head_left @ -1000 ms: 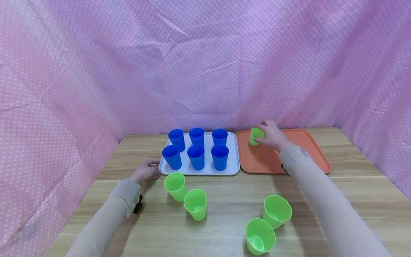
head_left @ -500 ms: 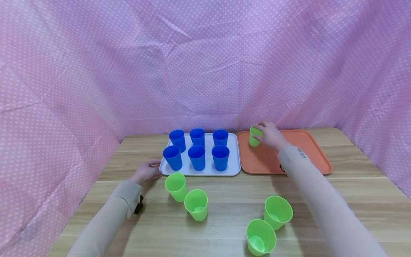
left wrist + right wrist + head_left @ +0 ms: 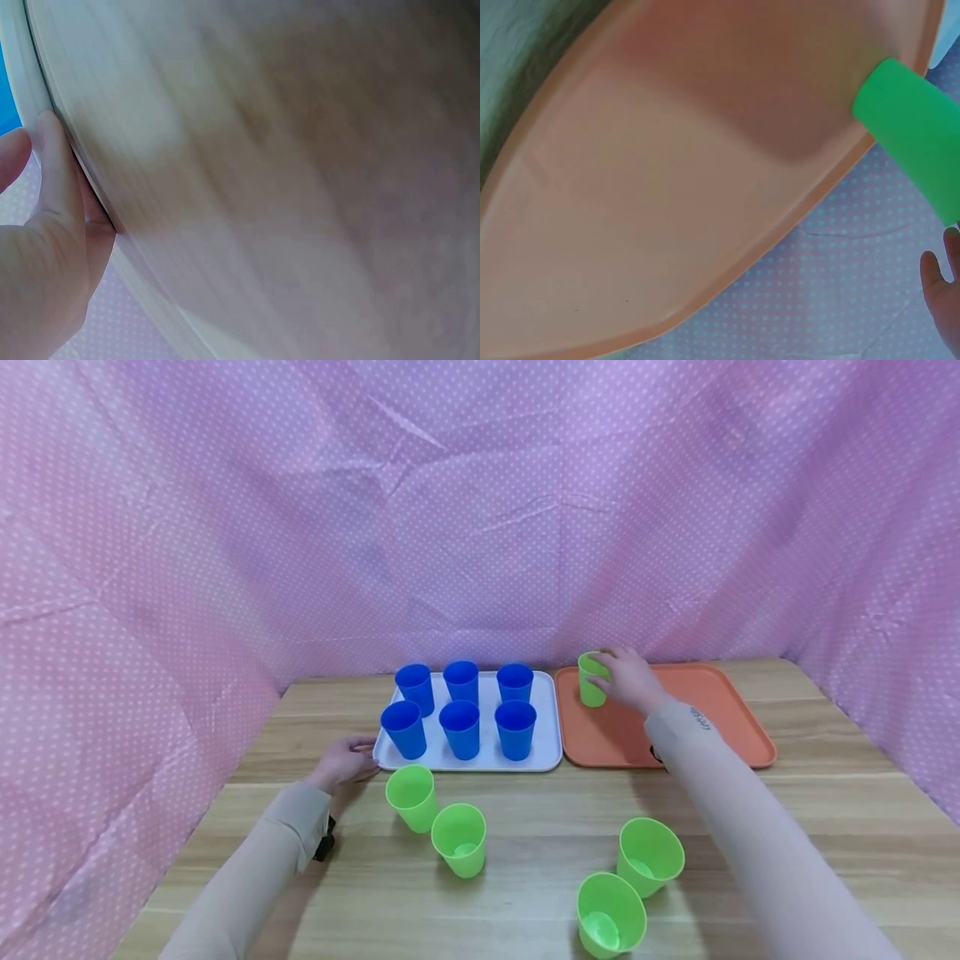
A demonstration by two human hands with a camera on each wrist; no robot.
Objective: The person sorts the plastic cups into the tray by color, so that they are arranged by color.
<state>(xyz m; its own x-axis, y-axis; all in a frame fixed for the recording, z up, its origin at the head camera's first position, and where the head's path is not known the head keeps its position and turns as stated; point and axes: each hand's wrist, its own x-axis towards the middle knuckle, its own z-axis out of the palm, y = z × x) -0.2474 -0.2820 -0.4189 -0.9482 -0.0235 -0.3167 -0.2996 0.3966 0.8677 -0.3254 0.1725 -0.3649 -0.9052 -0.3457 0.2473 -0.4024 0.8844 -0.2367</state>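
Note:
Near the left of the orange tray (image 3: 675,727), my right hand (image 3: 628,681) holds a green cup (image 3: 592,687) from its right side, thumb across the front. The cup stands upright with its base at the tray surface. In the right wrist view only some fingers of that hand (image 3: 941,289) show beside the rim of the green cup (image 3: 915,135). My left hand (image 3: 347,762) rests against the front left corner of the white tray (image 3: 483,762), fingers fairly straight. The left wrist view shows fingers (image 3: 56,172) touching the tray's edge.
Several blue cups (image 3: 459,731) stand in two rows on the white tray. Two green cups (image 3: 460,842) are in front of it. Two more green cups (image 3: 649,858) stand close together at the front right of the wooden table (image 3: 525,827). Pink dotted cloth (image 3: 480,527) hangs behind.
My right hand has shifted slightly left with the green cup, which has gone from tilted to upright on the orange tray. The left hand has stayed at the white tray.

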